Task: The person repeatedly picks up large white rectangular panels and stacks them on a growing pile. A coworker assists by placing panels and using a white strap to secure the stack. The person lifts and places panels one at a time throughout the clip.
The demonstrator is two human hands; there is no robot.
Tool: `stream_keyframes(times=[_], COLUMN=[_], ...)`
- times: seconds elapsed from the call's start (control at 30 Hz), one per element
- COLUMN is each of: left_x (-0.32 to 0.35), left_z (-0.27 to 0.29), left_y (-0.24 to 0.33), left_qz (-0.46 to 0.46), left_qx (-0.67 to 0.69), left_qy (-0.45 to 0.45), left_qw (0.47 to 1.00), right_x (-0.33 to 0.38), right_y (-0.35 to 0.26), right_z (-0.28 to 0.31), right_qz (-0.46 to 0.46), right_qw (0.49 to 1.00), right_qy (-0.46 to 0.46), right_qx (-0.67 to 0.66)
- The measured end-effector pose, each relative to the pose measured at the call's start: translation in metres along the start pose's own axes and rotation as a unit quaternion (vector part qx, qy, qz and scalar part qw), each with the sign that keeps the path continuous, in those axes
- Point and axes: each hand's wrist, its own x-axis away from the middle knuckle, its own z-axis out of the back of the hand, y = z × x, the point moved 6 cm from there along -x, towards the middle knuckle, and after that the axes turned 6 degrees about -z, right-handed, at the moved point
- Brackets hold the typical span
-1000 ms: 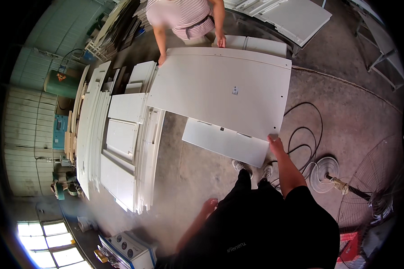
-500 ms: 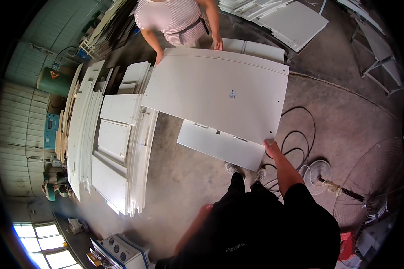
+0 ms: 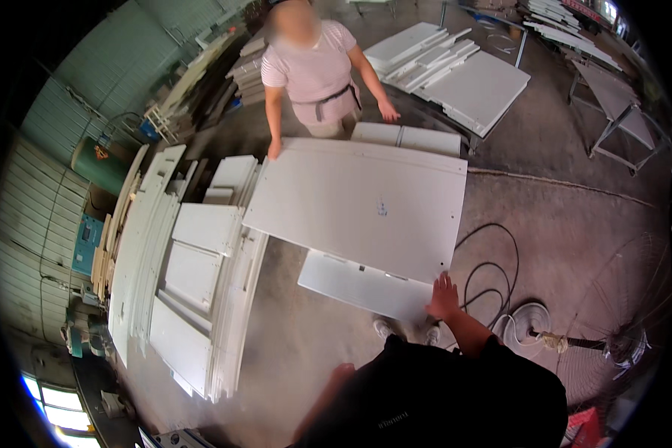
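Observation:
A large white panel lies flat in front of me over a smaller white board. My right hand grips the panel's near right corner, fingers spread on its edge. My left hand hangs low by my side, blurred and away from the panel; nothing shows in it. Across the panel a co-worker in a pink striped top has one hand on the far left corner and the other lifted near the far edge.
Stacks of white boards and door panels lie on the floor to the left. More panels lie behind the co-worker. A black cable coils on the concrete by a floor fan at my right. Metal frames stand at the far right.
The panel and its near corner have come lower and closer in my view, with my right hand staying on the corner. The co-worker remains at the far edge.

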Motion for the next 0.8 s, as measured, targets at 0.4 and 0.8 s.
stream_keyframes(times=[0.4, 0.8], left_x=[-0.034, -0.02], left_z=[0.014, -0.012], left_y=[0.073, 0.079], left_qz=[0.027, 0.05], left_qx=[-0.115, -0.134], left_qy=[-0.021, -0.04], left_qw=[0.993, 0.989], right_x=[-0.023, -0.02], right_y=[0.004, 0.002], right_z=[0.003, 0.0], right_qz=[0.037, 0.07], right_qw=[0.99, 0.985], right_qy=[-0.134, -0.156], right_qx=[0.003, -0.03])
